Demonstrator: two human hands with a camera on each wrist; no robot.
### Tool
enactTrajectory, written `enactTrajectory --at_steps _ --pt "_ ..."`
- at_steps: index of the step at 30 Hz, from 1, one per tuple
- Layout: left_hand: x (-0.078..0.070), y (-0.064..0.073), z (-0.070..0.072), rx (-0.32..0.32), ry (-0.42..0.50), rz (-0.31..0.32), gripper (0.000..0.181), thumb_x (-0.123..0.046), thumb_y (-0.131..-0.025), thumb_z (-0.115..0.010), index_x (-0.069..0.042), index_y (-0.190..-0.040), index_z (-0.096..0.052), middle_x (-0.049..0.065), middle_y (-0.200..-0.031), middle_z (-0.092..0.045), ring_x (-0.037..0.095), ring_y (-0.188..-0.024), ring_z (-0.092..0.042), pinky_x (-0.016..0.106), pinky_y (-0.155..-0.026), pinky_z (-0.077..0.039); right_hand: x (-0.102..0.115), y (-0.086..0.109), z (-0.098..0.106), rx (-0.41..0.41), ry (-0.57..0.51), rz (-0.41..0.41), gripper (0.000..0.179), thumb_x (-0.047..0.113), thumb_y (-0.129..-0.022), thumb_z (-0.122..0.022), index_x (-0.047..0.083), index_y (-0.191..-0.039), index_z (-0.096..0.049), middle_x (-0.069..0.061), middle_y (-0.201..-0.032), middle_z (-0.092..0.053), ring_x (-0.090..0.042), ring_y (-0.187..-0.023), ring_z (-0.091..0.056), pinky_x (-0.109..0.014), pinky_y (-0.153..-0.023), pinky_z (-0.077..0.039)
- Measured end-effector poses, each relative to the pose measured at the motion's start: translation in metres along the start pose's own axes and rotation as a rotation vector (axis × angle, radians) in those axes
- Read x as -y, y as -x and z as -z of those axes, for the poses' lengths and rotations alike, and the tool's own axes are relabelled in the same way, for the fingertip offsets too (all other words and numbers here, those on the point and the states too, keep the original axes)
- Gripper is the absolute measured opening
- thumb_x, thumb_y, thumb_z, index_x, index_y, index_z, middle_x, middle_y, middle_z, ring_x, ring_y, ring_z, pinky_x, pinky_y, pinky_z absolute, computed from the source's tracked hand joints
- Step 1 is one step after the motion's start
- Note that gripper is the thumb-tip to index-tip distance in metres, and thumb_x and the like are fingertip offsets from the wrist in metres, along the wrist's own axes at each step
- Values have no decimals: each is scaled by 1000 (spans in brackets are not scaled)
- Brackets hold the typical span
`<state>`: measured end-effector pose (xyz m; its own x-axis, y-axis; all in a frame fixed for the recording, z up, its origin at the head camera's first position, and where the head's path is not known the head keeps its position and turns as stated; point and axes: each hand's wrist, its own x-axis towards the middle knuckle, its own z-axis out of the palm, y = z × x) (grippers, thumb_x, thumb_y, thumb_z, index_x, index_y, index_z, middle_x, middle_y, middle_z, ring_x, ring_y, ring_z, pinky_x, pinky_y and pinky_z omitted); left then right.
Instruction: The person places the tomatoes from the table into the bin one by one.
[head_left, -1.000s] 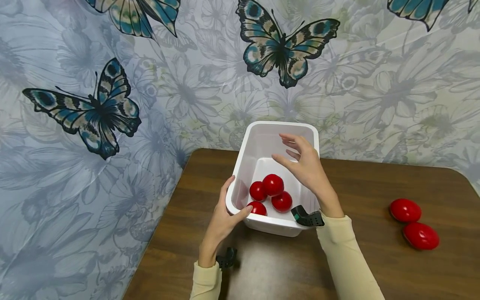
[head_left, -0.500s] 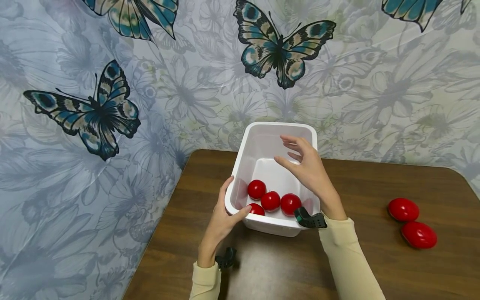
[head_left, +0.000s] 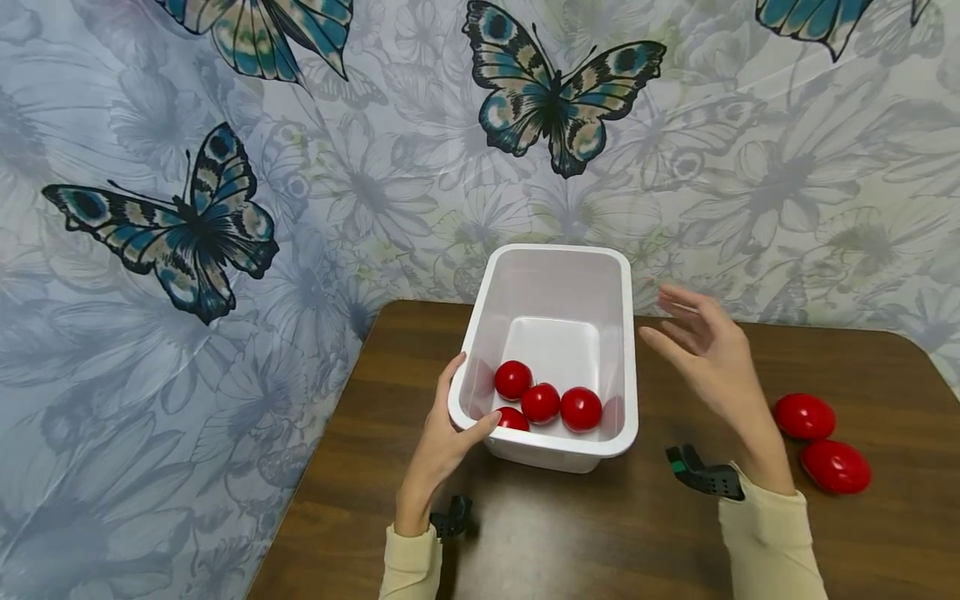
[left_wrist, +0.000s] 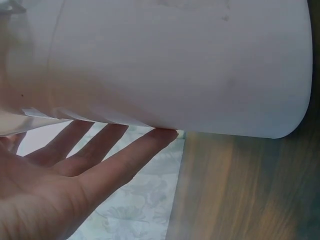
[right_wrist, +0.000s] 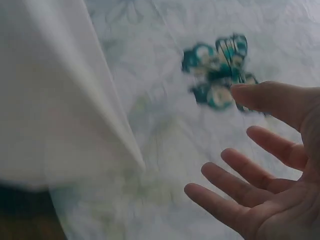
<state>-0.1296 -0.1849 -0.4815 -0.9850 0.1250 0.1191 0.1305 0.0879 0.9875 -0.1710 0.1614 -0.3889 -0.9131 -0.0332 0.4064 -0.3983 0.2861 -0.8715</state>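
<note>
A white plastic tub [head_left: 553, 342] stands on the table, tilted slightly in view, with several red tomatoes [head_left: 581, 409] gathered at its near end. My left hand [head_left: 442, 437] holds the tub's near left corner, thumb hooked over the rim and partly covering one tomato. In the left wrist view, the fingers [left_wrist: 125, 157] of that hand reach along the tub's outer wall [left_wrist: 175, 65]. To the right of the tub, my right hand [head_left: 712, 358] hovers with nothing in it. Its spread fingers [right_wrist: 220, 202] show in the right wrist view, beside the tub's wall [right_wrist: 45, 100].
Two more red tomatoes [head_left: 836, 467] lie on the brown wooden table [head_left: 555, 542], right of my right forearm. Behind the table hangs a pale floral wall covering [head_left: 405, 150] with blue butterflies. A black strap device [head_left: 705, 475] sits on my right wrist.
My right hand has come out from over the tub and moved right. Inside the tub, a tomato has rolled off the others toward the near right corner. The left hand stays put.
</note>
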Motion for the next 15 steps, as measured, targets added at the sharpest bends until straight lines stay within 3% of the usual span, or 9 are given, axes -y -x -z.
enactTrajectory --at_steps 3,6,11,13,15 --pt "1 0 -2 7 7 3 93 -19 -89 -81 -31 -163 -27 20 -161 -35 49 -140 -40 68 -105 -46 -17 29 40 -79 90 -22 65 -12 -91 -73 10 -149 -56 2 -142 -58 -2 -127 -57 -11 -99 -47" --pt "0 1 -1 10 2 2 93 -18 -89 -81 -29 -163 -26 20 -160 -36 48 -140 -41 64 -105 -48 -34 63 80 -196 110 -80 66 -18 -90 -70 6 -149 -55 4 -140 -60 -1 -125 -59 -8 -94 -48" --pt "-2 -1 1 4 -12 -29 93 -15 -89 -80 -25 -164 -26 22 -161 -34 51 -140 -40 67 -107 -44 -58 106 128 -447 -112 -88 60 -31 -88 -56 -10 -144 -54 -4 -134 -66 -11 -121 -64 -11 -89 -51" --pt "-1 -1 0 9 -4 -34 93 -13 -89 -80 -25 -164 -25 23 -162 -33 51 -141 -39 69 -108 -42 -67 117 141 -504 -51 -105 59 -31 -89 -53 -9 -145 -54 -1 -134 -66 -10 -121 -62 -10 -92 -49" --pt "0 -2 -3 16 3 -30 93 -13 -90 -79 -25 -164 -25 23 -162 -32 50 -141 -39 69 -108 -41 -74 125 153 -540 75 -183 60 -27 -92 -54 -4 -147 -53 6 -135 -64 -6 -121 -60 -9 -95 -47"
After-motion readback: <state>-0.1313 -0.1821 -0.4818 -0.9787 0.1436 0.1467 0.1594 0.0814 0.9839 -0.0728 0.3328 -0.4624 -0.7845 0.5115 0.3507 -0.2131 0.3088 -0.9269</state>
